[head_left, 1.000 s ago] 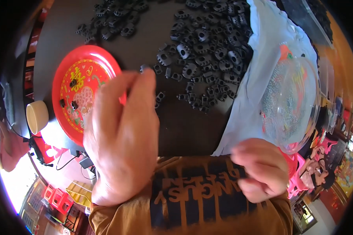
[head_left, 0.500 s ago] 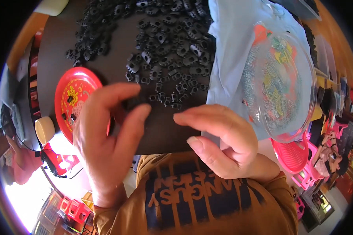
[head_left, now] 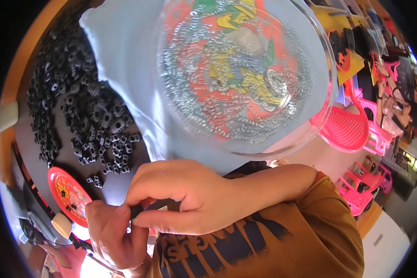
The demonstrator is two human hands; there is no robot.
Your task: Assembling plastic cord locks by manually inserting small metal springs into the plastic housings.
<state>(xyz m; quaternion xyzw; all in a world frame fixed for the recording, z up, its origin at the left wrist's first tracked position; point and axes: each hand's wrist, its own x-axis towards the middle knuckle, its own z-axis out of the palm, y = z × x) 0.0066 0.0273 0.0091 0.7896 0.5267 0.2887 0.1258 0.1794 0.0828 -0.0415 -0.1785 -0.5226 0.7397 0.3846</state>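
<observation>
My left hand (head_left: 107, 231) is closed in a pinch in front of my body. A small black plastic hair-claw piece (head_left: 135, 212) sits between its fingers and those of my right hand (head_left: 185, 199). The right thumb and fingers close on that piece from the other side; my fingers cover most of it. Beyond my hands, many similar black hair-claw pieces (head_left: 99, 111) lie heaped on the dark table. A large clear round tray (head_left: 331, 88) to the right holds a mass of small metal springs (head_left: 222, 111).
A red patterned plate (head_left: 62, 185) with a few black bits stands at the left, beside a cream cup (head_left: 61, 225). Light blue cloth (head_left: 125, 51) lies under the tray. Pink plastic chairs (head_left: 345, 129) and a seated person (head_left: 396, 104) are off to the right.
My hands were apart; now they meet at the black piece, and the right fingers have closed on it. The view has swung right, bringing the clear tray to the middle.
</observation>
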